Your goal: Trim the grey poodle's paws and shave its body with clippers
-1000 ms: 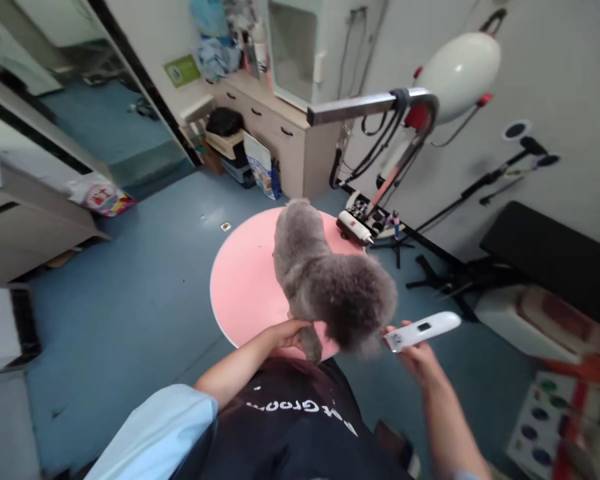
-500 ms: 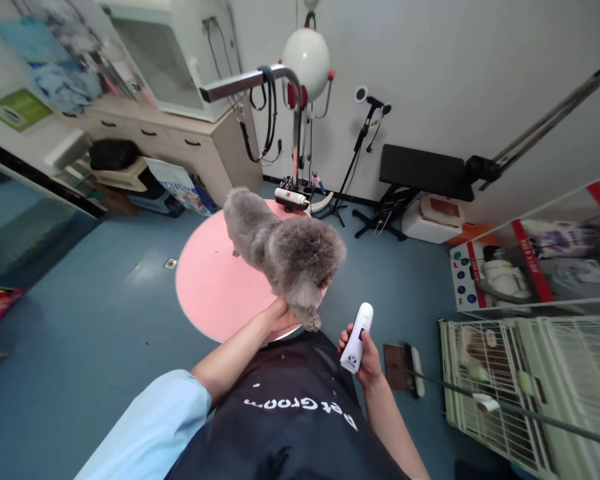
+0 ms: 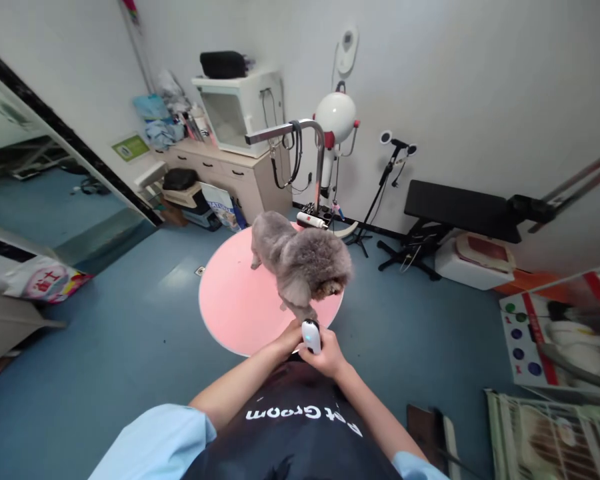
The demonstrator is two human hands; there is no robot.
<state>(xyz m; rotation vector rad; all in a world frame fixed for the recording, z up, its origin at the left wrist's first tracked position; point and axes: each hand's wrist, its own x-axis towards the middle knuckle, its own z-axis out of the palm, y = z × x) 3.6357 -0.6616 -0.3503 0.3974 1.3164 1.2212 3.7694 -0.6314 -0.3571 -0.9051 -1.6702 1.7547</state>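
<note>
A small grey fluffy dog (image 3: 297, 260) stands on a round pink grooming table (image 3: 230, 300). My left hand (image 3: 289, 335) is closed around the dog's front paw at the table's near edge. My right hand (image 3: 327, 353) grips a white electric clipper (image 3: 311, 335), its head pointing up at the held paw, right beside my left hand. I wear a dark apron over light blue sleeves.
A metal grooming arm (image 3: 300, 133) with leashes rises behind the table, a second clipper (image 3: 311, 220) at its base. A cabinet (image 3: 220, 173) with a white box stands at the back left, a black bench (image 3: 460, 210) at the right, a wire cage (image 3: 555, 433) at the lower right.
My right hand has brought the clipper in from the right to the dog's paw beside my left hand. The camera view has swung and the dog has turned slightly.
</note>
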